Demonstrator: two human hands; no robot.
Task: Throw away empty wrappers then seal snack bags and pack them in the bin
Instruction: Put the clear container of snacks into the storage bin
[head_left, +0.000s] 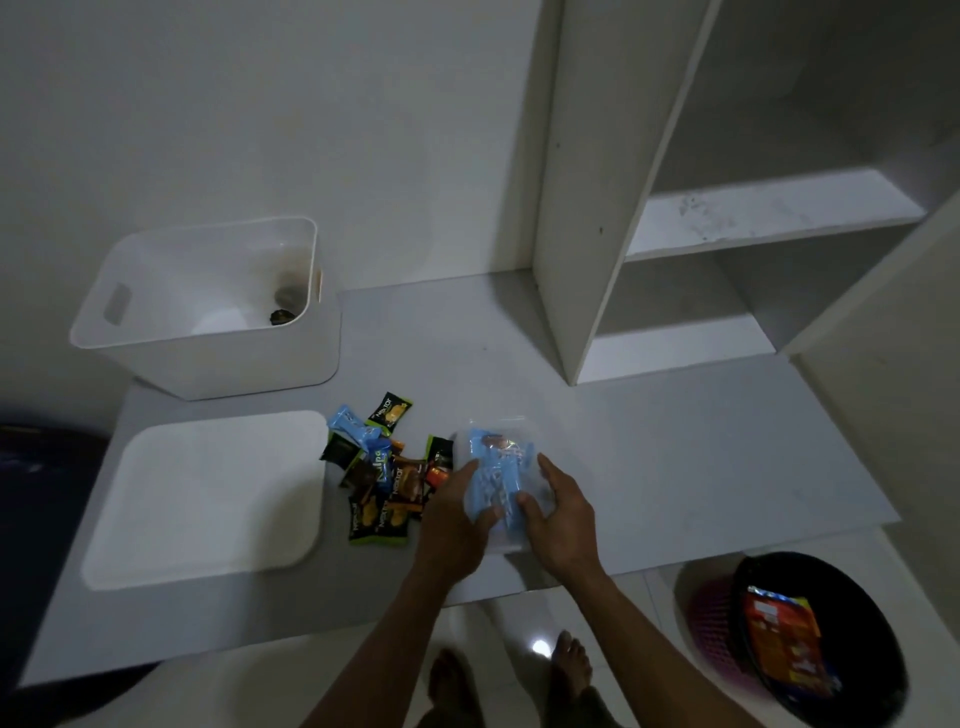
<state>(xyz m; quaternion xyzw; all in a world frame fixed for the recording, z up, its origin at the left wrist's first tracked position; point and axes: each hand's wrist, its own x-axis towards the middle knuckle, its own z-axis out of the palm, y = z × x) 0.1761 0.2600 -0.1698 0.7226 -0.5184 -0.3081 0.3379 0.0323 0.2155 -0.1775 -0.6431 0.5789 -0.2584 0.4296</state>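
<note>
A clear plastic bag (501, 447) with blue-wrapped snacks inside lies on the grey table (701, 467). My left hand (457, 514) grips its left side and my right hand (558, 512) grips its right side near the lower end. Just left of the bag sits a pile of small snack packets (382, 478), black-green, brown and blue. A white bin (208, 312) stands at the back left with a dark item at its bottom. Its white lid (208, 499) lies flat in front of it.
A trash basket lined with a black bag (831, 649) stands on the floor at lower right, holding an orange wrapper (784, 644). White shelving (727, 234) rises at the right rear. My bare feet show below the table edge.
</note>
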